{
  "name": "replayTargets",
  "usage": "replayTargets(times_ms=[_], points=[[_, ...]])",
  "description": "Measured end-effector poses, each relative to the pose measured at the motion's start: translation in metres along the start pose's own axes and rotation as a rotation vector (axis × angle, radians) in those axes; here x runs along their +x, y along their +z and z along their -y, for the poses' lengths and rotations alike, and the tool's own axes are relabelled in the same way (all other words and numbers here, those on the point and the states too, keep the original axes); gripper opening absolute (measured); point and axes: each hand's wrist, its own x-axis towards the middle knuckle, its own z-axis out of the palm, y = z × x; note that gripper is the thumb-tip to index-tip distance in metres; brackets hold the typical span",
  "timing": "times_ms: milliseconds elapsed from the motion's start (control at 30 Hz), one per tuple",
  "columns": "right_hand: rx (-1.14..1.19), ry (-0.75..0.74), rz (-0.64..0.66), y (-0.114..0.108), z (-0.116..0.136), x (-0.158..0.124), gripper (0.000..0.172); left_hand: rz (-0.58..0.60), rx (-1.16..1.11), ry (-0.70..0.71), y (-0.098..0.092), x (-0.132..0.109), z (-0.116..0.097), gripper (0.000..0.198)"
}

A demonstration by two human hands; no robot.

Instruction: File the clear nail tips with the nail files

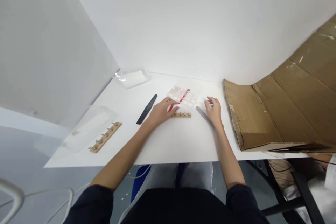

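Observation:
My left hand [160,111] rests on the white table [168,140] with its fingers over the left end of a small wooden strip with metal pegs [182,114] and touching a red stick [181,98]. The red stick lies on a clear plastic packet [185,95]. My right hand [214,111] hovers with loosely curled fingers beside the packet, just over a grey flat file [203,115]. Whether either hand grips anything is not clear.
A black flat stick [147,109] lies left of my left hand. A second pegged wooden strip [105,137] lies on a clear bag [89,129] near the left edge. Another clear packet [132,78] sits at the back. A cardboard box [275,112] fills the right side.

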Motion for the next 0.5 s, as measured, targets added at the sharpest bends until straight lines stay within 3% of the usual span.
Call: replayTargets(times_ms=[200,367,500], points=[[-0.031,0.016,0.028,0.014,-0.016,0.0,0.033,-0.072,0.125,0.001,0.004,0.029,-0.009,0.033],[-0.035,0.042,0.061,0.022,-0.024,0.003,0.037,0.068,0.209,0.131,0.022,0.08,-0.02,0.032],[-0.03,0.049,0.07,0.026,-0.025,0.005,0.037,0.167,0.268,0.14,0.042,0.112,-0.02,0.028]])
